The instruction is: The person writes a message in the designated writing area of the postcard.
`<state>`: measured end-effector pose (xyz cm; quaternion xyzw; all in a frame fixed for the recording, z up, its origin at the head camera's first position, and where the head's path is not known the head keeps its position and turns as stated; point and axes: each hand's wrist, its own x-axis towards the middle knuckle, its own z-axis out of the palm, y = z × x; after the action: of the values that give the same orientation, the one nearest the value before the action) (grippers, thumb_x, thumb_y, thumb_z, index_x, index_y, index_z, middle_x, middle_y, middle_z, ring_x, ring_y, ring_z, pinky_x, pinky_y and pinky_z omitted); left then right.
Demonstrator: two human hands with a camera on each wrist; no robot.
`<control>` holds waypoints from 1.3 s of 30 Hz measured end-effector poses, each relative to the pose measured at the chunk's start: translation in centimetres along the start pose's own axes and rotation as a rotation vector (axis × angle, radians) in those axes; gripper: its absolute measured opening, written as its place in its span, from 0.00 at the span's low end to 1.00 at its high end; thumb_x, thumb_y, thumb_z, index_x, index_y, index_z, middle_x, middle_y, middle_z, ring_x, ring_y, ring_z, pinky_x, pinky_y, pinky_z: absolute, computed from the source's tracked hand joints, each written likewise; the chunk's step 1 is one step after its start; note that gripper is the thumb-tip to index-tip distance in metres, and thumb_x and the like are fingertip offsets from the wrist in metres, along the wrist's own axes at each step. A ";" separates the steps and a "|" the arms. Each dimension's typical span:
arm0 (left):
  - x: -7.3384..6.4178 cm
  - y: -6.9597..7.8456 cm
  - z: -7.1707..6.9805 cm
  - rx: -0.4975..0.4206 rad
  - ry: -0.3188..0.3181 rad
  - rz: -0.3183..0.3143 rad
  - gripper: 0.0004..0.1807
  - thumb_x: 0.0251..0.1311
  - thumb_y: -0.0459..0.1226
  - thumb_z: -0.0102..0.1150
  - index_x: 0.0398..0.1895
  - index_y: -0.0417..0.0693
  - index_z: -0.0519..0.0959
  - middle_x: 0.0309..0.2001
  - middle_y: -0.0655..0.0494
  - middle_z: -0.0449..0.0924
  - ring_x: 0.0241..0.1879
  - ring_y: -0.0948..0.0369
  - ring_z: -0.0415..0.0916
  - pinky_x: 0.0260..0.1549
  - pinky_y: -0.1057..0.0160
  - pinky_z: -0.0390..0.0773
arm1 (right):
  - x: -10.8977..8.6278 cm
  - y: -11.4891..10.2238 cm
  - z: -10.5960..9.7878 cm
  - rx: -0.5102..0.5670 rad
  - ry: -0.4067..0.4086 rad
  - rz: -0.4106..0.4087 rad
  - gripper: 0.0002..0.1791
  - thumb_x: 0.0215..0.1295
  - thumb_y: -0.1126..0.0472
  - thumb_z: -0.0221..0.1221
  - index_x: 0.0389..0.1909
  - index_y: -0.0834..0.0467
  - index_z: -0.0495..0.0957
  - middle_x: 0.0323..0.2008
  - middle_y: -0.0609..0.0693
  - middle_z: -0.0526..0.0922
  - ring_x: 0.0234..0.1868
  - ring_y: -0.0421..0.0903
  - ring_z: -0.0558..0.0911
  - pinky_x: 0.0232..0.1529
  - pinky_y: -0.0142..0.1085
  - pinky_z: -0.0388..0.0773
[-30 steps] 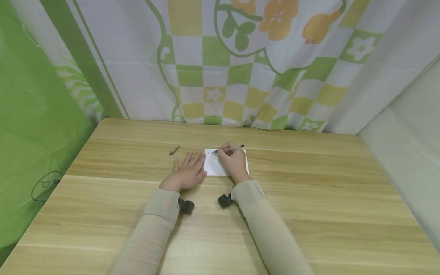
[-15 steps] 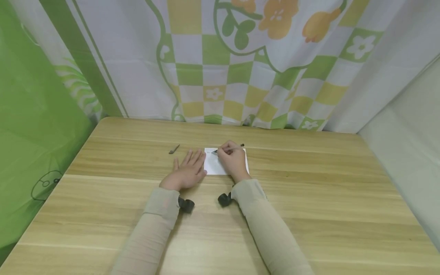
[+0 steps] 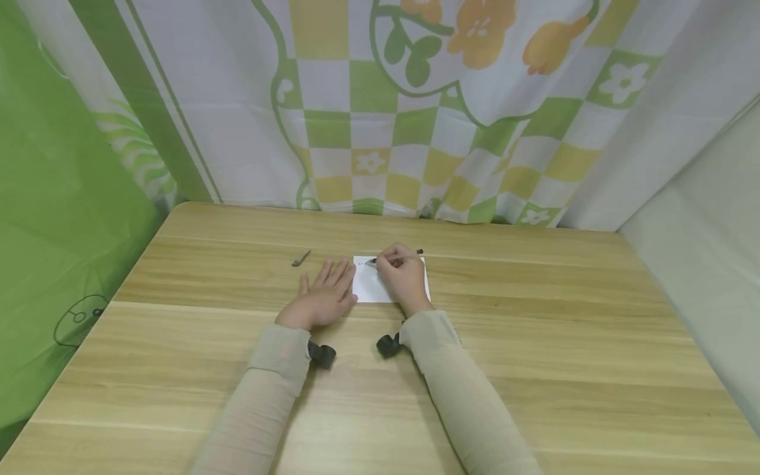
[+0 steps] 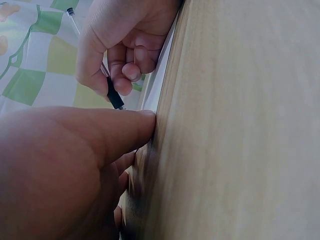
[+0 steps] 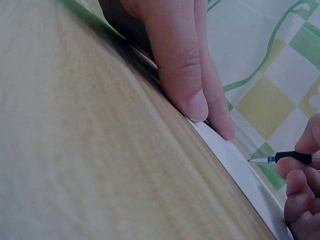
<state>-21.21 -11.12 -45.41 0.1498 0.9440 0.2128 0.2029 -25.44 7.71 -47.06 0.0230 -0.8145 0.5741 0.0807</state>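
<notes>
A small white sheet of paper [image 3: 369,287] lies on the wooden table, with a few tiny dark marks near its top left corner. My right hand [image 3: 405,280] rests over the paper's right part and pinches a pen [image 5: 292,158] with a black grip and clear barrel. In the right wrist view the pen's tip meets the paper. Flat on the table, fingers spread, my left hand [image 3: 322,300] holds the paper's left edge with its thumb and fingertips. A pen cap [image 3: 301,258] lies just beyond the left hand.
The wooden table [image 3: 564,330] reaches back to a checked, flowered curtain [image 3: 380,132]. Green cloth [image 3: 65,218] hangs at the left and a pale wall [image 3: 712,198] stands at the right. Each wrist bears a small black camera.
The pen has shifted very slightly to the right at the paper's top left, and the marks there show a little more. The left hand stays in place.
</notes>
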 end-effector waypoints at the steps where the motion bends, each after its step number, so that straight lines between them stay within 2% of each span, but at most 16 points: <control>1: 0.0 0.0 0.0 -0.001 0.001 0.000 0.38 0.79 0.55 0.33 0.83 0.57 0.35 0.81 0.60 0.22 0.78 0.52 0.15 0.66 0.33 0.14 | 0.0 0.0 0.0 0.000 0.000 -0.002 0.04 0.60 0.62 0.60 0.28 0.55 0.83 0.31 0.48 0.83 0.35 0.46 0.78 0.36 0.36 0.76; 17: -0.2 0.0 -0.1 -0.005 -0.002 0.002 0.38 0.79 0.55 0.33 0.83 0.57 0.35 0.81 0.59 0.23 0.78 0.52 0.15 0.66 0.33 0.13 | 0.1 0.2 0.1 -0.027 0.019 0.010 0.05 0.60 0.61 0.60 0.27 0.54 0.83 0.31 0.48 0.83 0.34 0.46 0.78 0.35 0.37 0.76; 39: 0.0 -0.2 0.1 -0.008 0.012 0.008 0.38 0.79 0.55 0.34 0.83 0.56 0.36 0.81 0.59 0.24 0.79 0.51 0.16 0.66 0.33 0.14 | 0.1 0.2 0.1 0.000 0.013 0.035 0.05 0.59 0.61 0.59 0.27 0.55 0.82 0.31 0.50 0.82 0.34 0.47 0.77 0.35 0.38 0.75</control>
<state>-21.22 -11.25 -45.61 0.1515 0.9438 0.2181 0.1970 -25.56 7.65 -47.23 0.0051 -0.8143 0.5755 0.0758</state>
